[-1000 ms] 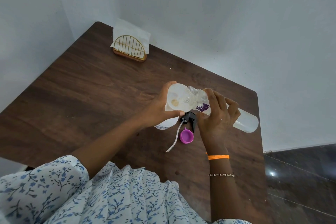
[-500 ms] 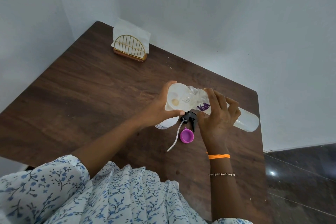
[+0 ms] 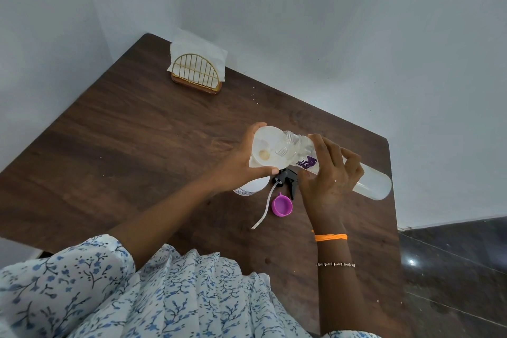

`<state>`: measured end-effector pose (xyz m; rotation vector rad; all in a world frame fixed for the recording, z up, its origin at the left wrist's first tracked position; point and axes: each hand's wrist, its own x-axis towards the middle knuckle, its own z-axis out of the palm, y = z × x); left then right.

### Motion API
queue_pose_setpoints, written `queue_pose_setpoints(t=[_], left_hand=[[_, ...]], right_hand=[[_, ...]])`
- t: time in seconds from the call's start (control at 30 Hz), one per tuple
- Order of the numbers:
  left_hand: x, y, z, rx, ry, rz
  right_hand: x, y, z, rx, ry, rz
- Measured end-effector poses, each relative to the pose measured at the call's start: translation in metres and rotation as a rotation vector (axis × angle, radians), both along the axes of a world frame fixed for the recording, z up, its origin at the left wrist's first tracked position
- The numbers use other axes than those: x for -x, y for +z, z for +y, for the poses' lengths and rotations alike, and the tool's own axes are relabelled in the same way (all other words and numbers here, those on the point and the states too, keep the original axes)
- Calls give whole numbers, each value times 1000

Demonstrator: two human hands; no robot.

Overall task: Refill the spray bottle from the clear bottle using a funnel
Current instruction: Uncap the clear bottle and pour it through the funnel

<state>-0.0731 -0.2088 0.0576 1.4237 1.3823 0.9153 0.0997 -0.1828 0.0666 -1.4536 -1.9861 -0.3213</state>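
Judged light, thin-walled and likely slick when wet: clear bottle (image 3: 367, 181), tipped nearly level over the worktop (image 3: 137, 151), best held round its mid-body as now, right hand (image 3: 329, 175) wrapped closed around it with the open neck inside the funnel (image 3: 267, 151). Smaller and stiffer, the funnel, seated on the spray bottle (image 3: 251, 188) just under the left hand (image 3: 238, 164), pinched at the rim between thumb and fingers. Loose below both grips: trigger head (image 3: 288, 180), purple cap (image 3: 282, 205).

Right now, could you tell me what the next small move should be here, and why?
Probably raise the base of the clear bottle a little more. The right hand holds it tipped nearly flat, its open mouth over the funnel, which the left hand steadies on the spray bottle. Whether liquid is flowing is unclear.
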Motion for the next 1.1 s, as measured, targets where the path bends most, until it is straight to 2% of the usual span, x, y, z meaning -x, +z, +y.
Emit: queue_pose_setpoints(t=[1.1], left_hand=[[0,0,-1,-14,-9,4]], right_hand=[[0,2,-1,32,-9,-2]])
